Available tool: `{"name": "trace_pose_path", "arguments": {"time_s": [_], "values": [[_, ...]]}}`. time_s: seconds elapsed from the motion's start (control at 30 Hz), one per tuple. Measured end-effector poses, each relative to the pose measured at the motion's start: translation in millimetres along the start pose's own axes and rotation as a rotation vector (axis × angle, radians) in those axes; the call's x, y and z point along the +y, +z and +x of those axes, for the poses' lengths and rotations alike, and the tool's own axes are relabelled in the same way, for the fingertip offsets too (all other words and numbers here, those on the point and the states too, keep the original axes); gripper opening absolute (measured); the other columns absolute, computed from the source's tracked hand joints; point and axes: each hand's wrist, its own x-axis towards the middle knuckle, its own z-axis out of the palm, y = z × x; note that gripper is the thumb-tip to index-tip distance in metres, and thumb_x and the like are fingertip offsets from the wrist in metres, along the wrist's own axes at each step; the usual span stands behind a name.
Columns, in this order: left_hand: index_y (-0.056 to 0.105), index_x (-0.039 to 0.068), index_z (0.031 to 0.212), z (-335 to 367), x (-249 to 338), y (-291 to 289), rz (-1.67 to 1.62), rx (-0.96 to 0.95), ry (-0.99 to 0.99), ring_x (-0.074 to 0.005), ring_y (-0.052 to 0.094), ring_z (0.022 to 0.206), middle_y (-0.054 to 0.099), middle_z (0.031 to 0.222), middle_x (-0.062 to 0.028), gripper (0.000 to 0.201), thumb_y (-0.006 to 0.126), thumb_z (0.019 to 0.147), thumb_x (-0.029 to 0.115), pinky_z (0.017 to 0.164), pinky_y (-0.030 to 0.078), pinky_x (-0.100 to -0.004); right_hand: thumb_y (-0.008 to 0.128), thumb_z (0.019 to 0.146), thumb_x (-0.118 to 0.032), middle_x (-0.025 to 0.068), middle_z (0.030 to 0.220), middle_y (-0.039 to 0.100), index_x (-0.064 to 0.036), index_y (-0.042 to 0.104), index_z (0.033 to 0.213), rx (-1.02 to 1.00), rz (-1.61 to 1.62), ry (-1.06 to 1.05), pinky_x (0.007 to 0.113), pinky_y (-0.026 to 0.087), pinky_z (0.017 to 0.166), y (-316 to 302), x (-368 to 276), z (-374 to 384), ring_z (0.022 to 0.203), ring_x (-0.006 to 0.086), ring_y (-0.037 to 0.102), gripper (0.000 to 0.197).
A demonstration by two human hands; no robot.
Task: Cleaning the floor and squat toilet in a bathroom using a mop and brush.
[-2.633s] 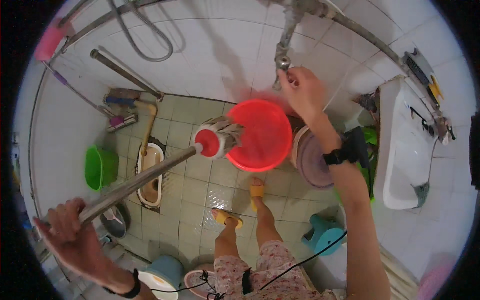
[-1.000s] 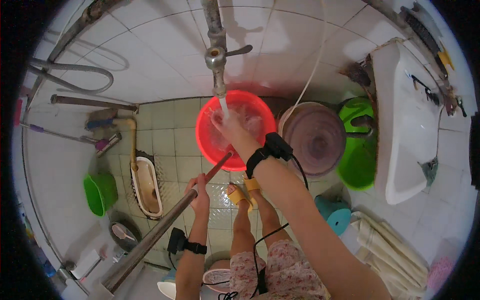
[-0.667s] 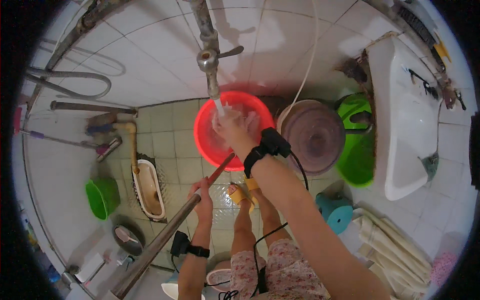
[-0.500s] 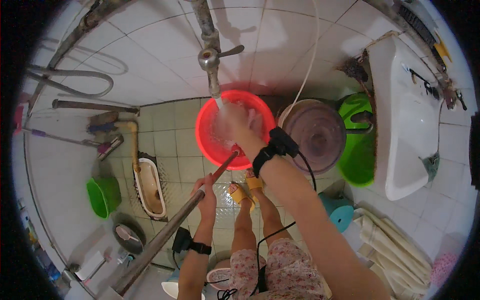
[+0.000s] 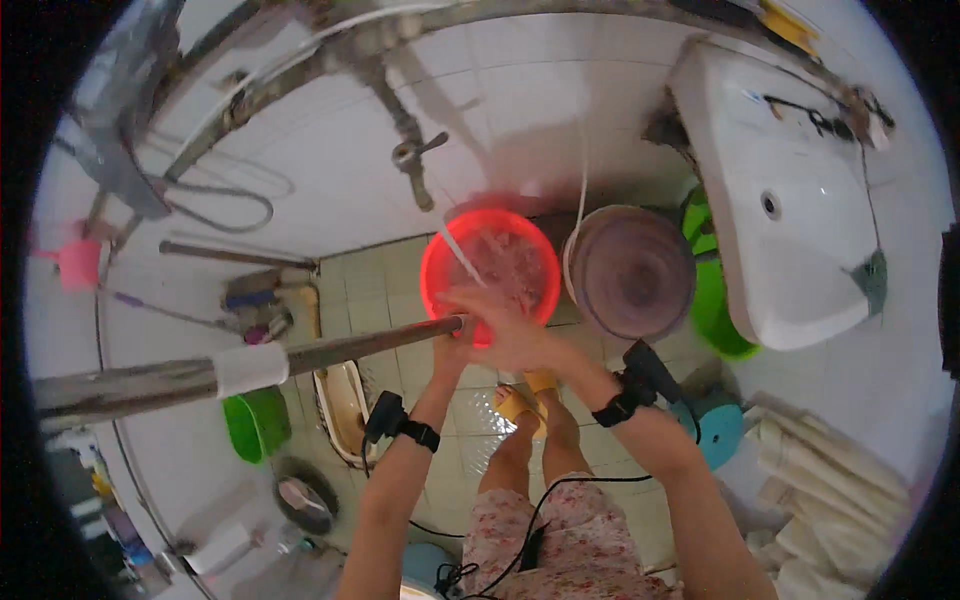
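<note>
My left hand (image 5: 453, 348) is closed around the end of a long brownish metal pole (image 5: 375, 345), which slants up toward the left edge and has a white band. Blurred by motion, my right hand (image 5: 515, 335) is beside it at the near rim of a red basin (image 5: 432, 270); its exact finger shape is smeared. Water (image 5: 460, 256) runs from the wall tap (image 5: 408, 155) into the basin. Inside is splashing water with something pinkish that I cannot make out.
A lidded round tub (image 5: 640, 270) stands right of the basin, with a green basin (image 5: 722, 315) beyond it under the white sink (image 5: 800, 230). On the left are a squat toilet (image 5: 345, 410) and a green bin (image 5: 257, 425). Black cables hang from my wrists.
The pole has swung up to the left, and its reddish tip no longer shows. My right hand has drawn back from inside the basin to its near rim, beside my left hand.
</note>
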Motion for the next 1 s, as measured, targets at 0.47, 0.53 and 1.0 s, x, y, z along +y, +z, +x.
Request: {"name": "trace_pose_path", "arguments": {"time_s": [0.47,0.53,1.0], "values": [[0.049,0.004,0.071,114,40,-10,-0.819,0.102,-0.553,-0.0144,0.049,0.053,0.048,0.062,-0.0028,0.018,0.048,0.081,0.019,0.043,0.039,-0.0254,0.059,0.075,-0.022,0.0088,0.068,0.058,0.0000,0.056,0.080,0.552,-0.018,0.465,0.028,0.043,0.058,-79,-18,-42,0.065,0.0157,0.057,0.023],[0.045,0.006,0.070,143,32,-17,-1.147,0.168,-0.846,-0.0156,0.046,0.049,0.045,0.058,-0.0022,0.015,0.044,0.080,0.017,0.041,0.039,-0.0278,0.058,0.077,-0.023,0.0071,0.064,0.058,0.0003,0.057,0.076,0.560,-0.054,0.507,0.026,0.043,0.052,-84,-12,-49,0.060,0.0129,0.056,0.023],[0.047,0.003,0.076,165,41,36,-0.431,0.056,-0.551,-0.0158,0.047,0.054,0.049,0.066,-0.0058,0.020,0.045,0.081,0.022,0.048,0.042,-0.0251,0.059,0.078,-0.028,0.0029,0.079,0.056,-0.0036,0.057,0.088,0.700,0.233,0.803,0.024,0.046,0.057,-78,53,-97,0.069,0.0102,0.052,0.026]]}}
